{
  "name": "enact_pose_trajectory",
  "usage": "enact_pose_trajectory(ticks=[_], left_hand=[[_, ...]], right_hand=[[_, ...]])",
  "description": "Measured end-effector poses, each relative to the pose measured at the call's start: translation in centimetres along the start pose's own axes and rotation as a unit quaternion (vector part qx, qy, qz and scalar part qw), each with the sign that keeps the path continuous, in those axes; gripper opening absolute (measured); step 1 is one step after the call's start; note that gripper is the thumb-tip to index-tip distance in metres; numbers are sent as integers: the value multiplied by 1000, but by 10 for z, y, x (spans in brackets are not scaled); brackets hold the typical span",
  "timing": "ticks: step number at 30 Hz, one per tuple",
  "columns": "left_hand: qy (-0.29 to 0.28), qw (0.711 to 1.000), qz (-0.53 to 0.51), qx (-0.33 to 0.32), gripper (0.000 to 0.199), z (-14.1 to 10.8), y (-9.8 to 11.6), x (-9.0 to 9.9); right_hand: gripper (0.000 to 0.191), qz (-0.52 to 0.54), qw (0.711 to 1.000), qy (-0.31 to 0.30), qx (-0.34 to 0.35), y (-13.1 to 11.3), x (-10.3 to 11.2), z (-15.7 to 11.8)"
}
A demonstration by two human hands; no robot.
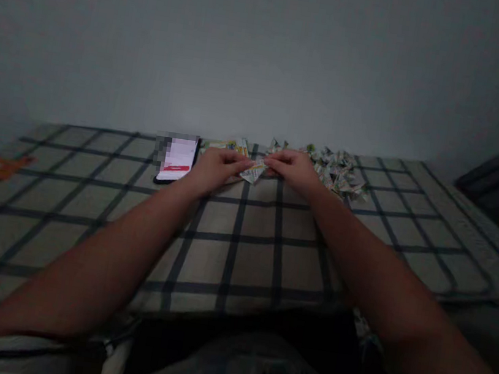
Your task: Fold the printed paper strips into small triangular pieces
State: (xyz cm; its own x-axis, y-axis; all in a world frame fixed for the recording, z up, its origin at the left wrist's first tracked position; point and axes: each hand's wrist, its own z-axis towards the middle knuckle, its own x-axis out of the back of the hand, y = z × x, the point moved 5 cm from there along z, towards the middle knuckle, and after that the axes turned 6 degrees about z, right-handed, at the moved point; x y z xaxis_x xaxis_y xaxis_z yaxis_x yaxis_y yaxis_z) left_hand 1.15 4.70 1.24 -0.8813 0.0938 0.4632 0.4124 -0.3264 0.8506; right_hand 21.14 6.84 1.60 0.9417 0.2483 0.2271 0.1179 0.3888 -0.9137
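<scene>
Pinched between the fingertips of both hands, a small printed paper piece is held just above the checked cloth, the left hand and right hand meeting at its edges. A fold appears to be in progress; a firm crease would be called for next. One heap of folded paper pieces, too many to count, lies beside the right hand, one lit phone by the left, and some flat printed sheets behind.

Dim room: plain grey wall behind a checked bedcover, perhaps a mattress.
</scene>
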Motion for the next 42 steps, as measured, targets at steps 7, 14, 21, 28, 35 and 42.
enact_pose_trajectory(ticks=[7, 14, 21, 28, 35, 42], left_hand=[[-10, 999, 32, -32, 47, 1, -3, -3], [9, 999, -52, -13, 55, -2, -3, -8], [-51, 991, -113, 43, 52, -2, -4, -12], [-74, 968, -211, 115, 28, 0, -9, -20], [-59, 964, -232, 117, 23, 0, -9, -18], [-41, 988, -129, 69, 25, -3, -8, -10]], right_hand=[[34, 48, 999, -14, -17, 4, -6, -2], [43, -47, 998, -34, 11, 0, -8, -4], [42, -11, 1000, 28, 6, 9, 2, -1], [43, 132, 990, 32, -41, 20, 1, 4], [39, 188, 979, 48, -59, 17, 1, 5], [43, 96, 995, 21, -25, 14, -1, 2]])
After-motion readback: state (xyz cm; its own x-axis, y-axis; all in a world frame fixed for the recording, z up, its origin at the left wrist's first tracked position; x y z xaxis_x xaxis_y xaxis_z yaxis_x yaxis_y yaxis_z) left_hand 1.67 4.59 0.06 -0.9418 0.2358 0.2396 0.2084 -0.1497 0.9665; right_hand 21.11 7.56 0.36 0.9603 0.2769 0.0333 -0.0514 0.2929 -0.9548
